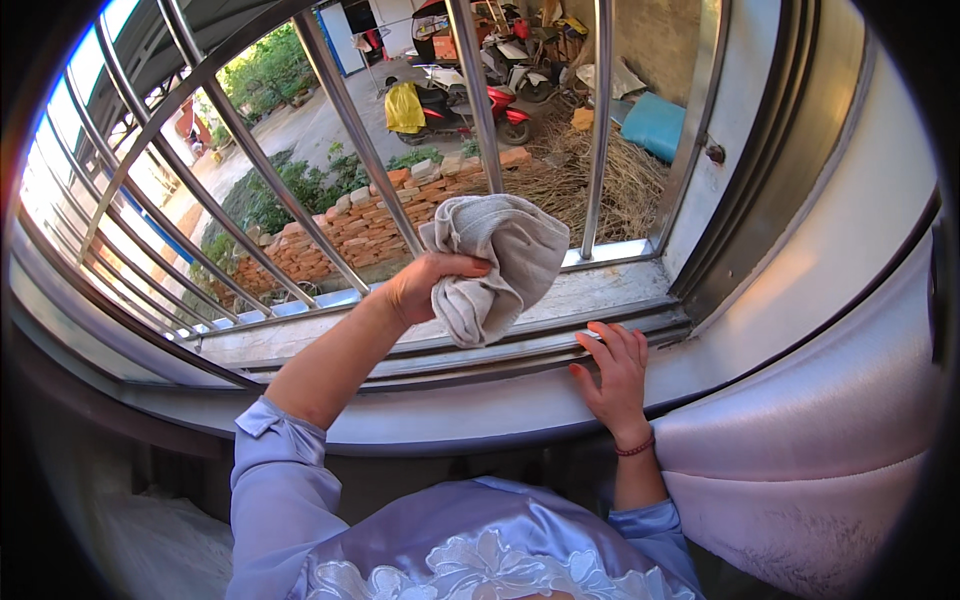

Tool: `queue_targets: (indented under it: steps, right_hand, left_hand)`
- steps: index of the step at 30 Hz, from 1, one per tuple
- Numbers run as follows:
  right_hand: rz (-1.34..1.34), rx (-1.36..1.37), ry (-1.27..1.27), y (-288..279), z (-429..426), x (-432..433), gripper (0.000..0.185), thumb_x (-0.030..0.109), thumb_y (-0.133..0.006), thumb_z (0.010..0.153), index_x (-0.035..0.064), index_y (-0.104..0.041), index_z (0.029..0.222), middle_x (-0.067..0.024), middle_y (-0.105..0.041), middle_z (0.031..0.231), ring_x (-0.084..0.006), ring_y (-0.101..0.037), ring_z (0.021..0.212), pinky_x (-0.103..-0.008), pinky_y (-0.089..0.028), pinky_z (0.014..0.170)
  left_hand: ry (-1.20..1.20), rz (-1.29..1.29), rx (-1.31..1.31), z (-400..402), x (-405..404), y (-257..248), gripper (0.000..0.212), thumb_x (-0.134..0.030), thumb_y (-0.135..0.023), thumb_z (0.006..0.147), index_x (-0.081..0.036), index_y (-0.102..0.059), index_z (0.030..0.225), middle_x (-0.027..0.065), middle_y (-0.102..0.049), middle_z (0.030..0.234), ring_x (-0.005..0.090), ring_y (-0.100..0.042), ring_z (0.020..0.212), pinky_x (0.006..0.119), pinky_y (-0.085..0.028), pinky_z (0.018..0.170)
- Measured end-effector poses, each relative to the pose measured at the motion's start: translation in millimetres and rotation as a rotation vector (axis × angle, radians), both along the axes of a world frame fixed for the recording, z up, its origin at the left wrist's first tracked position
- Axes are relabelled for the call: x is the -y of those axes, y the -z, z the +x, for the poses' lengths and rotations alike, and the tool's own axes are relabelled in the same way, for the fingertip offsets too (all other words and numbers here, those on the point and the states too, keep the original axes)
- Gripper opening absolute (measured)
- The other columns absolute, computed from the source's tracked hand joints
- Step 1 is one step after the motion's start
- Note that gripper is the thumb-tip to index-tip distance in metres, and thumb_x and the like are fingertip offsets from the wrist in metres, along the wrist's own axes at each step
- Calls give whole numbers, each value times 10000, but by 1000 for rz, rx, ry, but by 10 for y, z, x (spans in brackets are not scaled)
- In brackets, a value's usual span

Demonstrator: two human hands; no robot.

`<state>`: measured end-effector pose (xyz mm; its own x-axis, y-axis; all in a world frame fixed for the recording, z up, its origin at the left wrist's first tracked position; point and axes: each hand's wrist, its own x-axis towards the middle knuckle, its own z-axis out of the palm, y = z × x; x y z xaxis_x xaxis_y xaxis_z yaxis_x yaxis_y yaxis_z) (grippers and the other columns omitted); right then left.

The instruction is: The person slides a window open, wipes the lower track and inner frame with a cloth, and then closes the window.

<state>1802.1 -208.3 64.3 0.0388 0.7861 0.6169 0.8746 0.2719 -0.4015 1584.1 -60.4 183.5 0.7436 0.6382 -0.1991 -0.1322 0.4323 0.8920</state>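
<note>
A bunched, greyish-white cloth (517, 247) is gripped in my left hand (431, 289), its thumb pressed over the folds. Both are above the window sill (600, 289), in front of the metal bars. My right hand (619, 371) holds nothing; its fingers are spread and rest at the metal window track (525, 345), near the right corner of the frame. Dirt marks show on the sill beyond the track. The cloth hides part of the sill and the lower end of one bar.
Upright metal bars (356, 146) close off the window opening. At the right stands the window's side frame (739, 180), and below it a pink padded surface (795, 465). Outside are a low brick wall (360, 229), a red scooter (502, 109) and dry brushwood (600, 169).
</note>
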Motion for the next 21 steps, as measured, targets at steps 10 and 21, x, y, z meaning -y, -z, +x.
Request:
queue_targets:
  steps: [10,21]
  right_hand:
    - [163,-822,-410,-517,-472,-105,299,80,-578,794,9,-543,1082,-158,-475,1200,-265,-464,1105,-330,-347,926]
    - [59,-725,-590,-532,-753,-215,690,356,-653,736,11,-371,1264,-227,-220,1340,-346,-236,1253,-390,-220,1010]
  left_hand:
    - [-114,-357,327,-118,401,334,242,-130,-550,737,-3,-566,943,124,-622,856,234,-615,760,338,-506,729]
    - [-160,134,120,114,740,412,334,-83,-621,768,-42,-529,1086,44,-579,976,121,-540,899,256,-447,777]
